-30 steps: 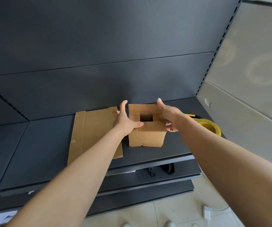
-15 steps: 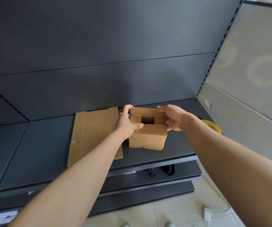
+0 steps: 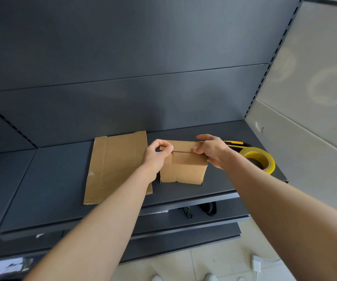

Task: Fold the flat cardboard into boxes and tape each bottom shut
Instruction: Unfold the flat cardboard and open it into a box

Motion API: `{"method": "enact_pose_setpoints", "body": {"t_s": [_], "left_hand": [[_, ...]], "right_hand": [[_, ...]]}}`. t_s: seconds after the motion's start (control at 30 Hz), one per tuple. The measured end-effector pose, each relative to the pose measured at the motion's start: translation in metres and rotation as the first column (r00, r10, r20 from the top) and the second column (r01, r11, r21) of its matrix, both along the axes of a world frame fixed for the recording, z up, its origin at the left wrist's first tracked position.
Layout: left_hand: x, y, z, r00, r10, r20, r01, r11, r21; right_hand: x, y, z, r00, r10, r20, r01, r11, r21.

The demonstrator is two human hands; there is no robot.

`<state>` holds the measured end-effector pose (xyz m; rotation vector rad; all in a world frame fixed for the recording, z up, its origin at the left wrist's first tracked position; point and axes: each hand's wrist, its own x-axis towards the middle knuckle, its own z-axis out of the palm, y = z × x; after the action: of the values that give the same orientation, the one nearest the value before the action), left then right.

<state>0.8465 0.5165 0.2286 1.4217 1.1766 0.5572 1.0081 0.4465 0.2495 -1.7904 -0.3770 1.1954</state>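
— Cardboard flaps (image 3: 183,147) pinched shut: left grip (image 3: 158,157) curled on one corner of the box (image 3: 183,169), right grip (image 3: 210,152) clamped on the other.
— Standing on the shelf (image 3: 41,189)?
— Yes, beside the flat sheet (image 3: 116,165). Press flaps flush before reaching for the tape (image 3: 265,158).

Box (image 3: 183,169) between flat cardboard (image 3: 116,165) and tape (image 3: 259,159)

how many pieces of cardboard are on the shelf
2. A flat cardboard sheet lies on the shelf at left; the box stands right of it, gripped by the left hand and right hand. More may hide beneath the sheet.
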Motion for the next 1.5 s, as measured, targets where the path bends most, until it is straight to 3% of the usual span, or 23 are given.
{"method": "enact_pose_setpoints", "body": {"t_s": [0.2,0.4,0.53,0.6,0.73,0.93,1.07,1.33,1.37,1.43,1.5], "left_hand": [[0.006,0.002,-0.001,1.000,-0.019,0.015,0.019,0.999,-0.044],[0.008,0.006,-0.002,1.000,0.024,0.014,-0.023,0.998,-0.063],[0.013,0.003,0.000,0.998,0.067,0.005,-0.067,0.997,-0.037],[0.011,0.004,0.000,0.998,0.058,0.011,-0.057,0.995,-0.079],[0.005,0.006,0.003,0.999,0.035,0.009,-0.033,0.977,-0.209],[0.011,0.006,0.000,0.997,0.077,-0.010,-0.078,0.993,-0.089],[0.012,0.007,0.005,0.998,0.016,-0.058,-0.024,0.988,-0.150],[0.023,0.005,0.010,0.985,0.018,-0.173,-0.033,0.996,-0.086],[0.025,0.005,0.012,0.982,0.010,-0.190,-0.019,0.999,-0.043],[0.031,0.004,0.014,0.978,0.000,-0.210,0.014,0.998,0.064],[0.036,0.002,0.015,0.966,-0.024,-0.257,0.064,0.986,0.152]], "right_hand": [[0.001,-0.003,-0.009,0.996,0.006,-0.087,-0.012,0.998,-0.060],[0.000,0.001,-0.004,0.990,0.093,0.108,-0.081,0.990,-0.112],[-0.001,0.010,-0.004,0.974,0.069,0.214,-0.040,0.990,-0.133],[0.000,0.010,-0.005,0.984,0.037,0.173,-0.018,0.993,-0.115],[-0.001,0.001,-0.005,0.995,-0.015,-0.098,0.004,0.994,-0.108],[0.001,0.004,-0.004,1.000,-0.005,-0.026,0.001,0.991,-0.132],[0.002,0.003,-0.007,0.999,0.027,-0.035,-0.032,0.988,-0.149],[0.015,-0.016,-0.009,0.984,0.147,-0.102,-0.148,0.989,-0.001],[0.021,-0.021,-0.010,0.991,0.121,-0.059,-0.120,0.993,0.020],[0.039,-0.030,-0.012,0.984,-0.042,0.173,0.036,0.999,0.037],[0.060,-0.041,-0.016,0.880,-0.055,0.471,0.126,0.985,-0.122]]}}
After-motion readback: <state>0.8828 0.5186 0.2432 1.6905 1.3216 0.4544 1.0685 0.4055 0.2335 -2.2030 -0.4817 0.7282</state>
